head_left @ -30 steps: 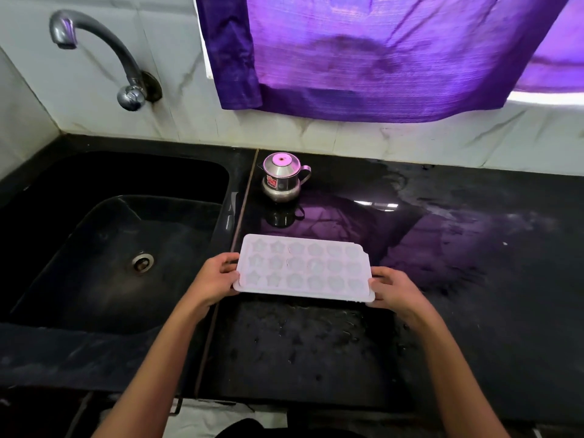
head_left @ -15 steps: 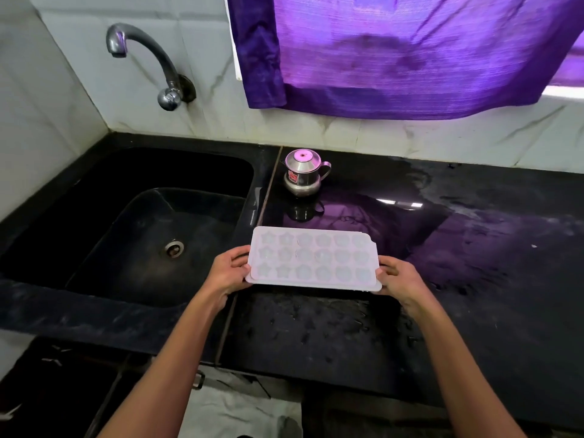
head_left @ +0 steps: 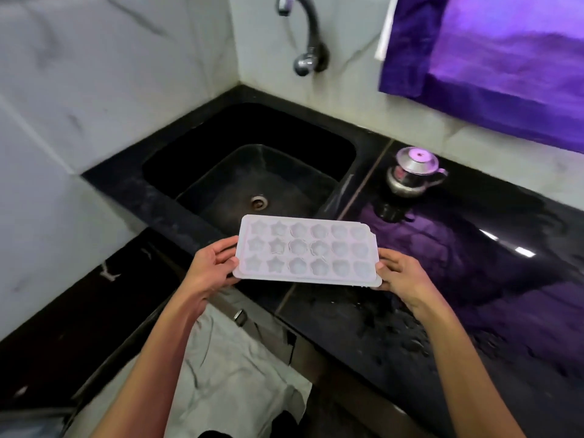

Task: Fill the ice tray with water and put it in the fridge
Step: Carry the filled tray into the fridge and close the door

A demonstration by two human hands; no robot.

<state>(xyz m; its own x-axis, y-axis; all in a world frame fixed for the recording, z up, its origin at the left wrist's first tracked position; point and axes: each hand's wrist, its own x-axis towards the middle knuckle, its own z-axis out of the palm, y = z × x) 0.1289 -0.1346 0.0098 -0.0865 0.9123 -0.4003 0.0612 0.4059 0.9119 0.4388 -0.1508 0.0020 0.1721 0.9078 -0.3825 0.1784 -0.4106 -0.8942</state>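
Holding the ice tray (head_left: 306,250) level by its two short ends: left hand (head_left: 212,267) grips the left end, thumb over the rim and fingers curled beneath; right hand (head_left: 400,275) grips the right end the same way. Tray is in the air, roughly level, above the front edge of the sink (head_left: 202,213) and the seam where it meets the countertop (head_left: 474,279)

Change against the two earlier pictures: a second ago the tray sat over the counter, to the right of the basin, with the view square-on to the wall. Now the tray is further left, its left half overhanging the basin near the drain (head_left: 259,202), and the whole view has swung left, so the corner wall and the floor below come into sight. Grip on both ends unchanged across all three pictures

Tap (head_left: 303,36) stands on the back wall, well apart from the tray; no water seen running. Cells show star and rounded shapes; whether they hold water I cannot tell from this picture

Judgement: the swing left and away from the tap suggests the person is turning from the counter, possibly fridge-bound. No fridge in view. If cells are full, tilt during the turn is the spill risk

Also present: small steel pot (head_left: 414,175) on the counter, purple curtain (head_left: 505,64) above
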